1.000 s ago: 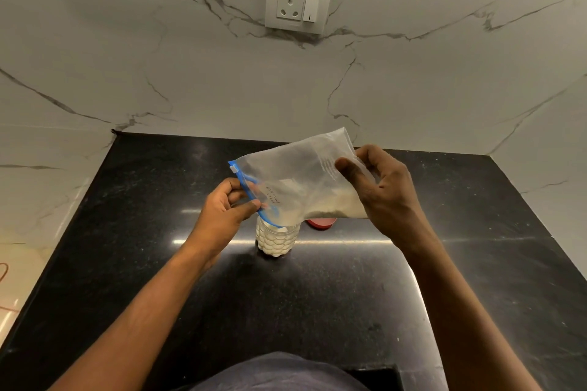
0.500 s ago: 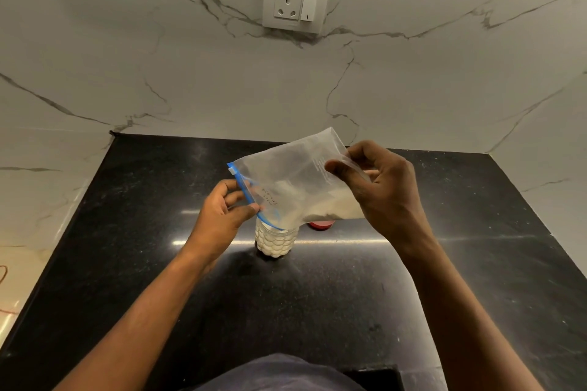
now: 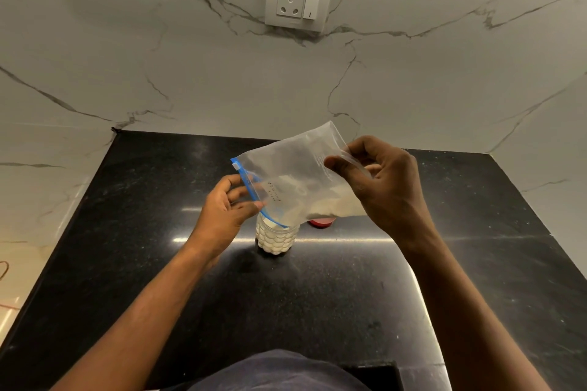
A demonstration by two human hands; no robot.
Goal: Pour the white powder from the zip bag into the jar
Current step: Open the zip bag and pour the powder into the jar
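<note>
Zip bag tilted over jar mid-counter, left hand pinched blue zip edge, right hand pinched bag's bottom

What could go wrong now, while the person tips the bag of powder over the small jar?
1. The jar is narrow and no hand steadies it; the wider blue zip edge may spill powder onto the black counter.
2. The right hand pinches only a thin corner of the zip bag; this grip could slip.
3. The left hand could knock the jar over.
</note>
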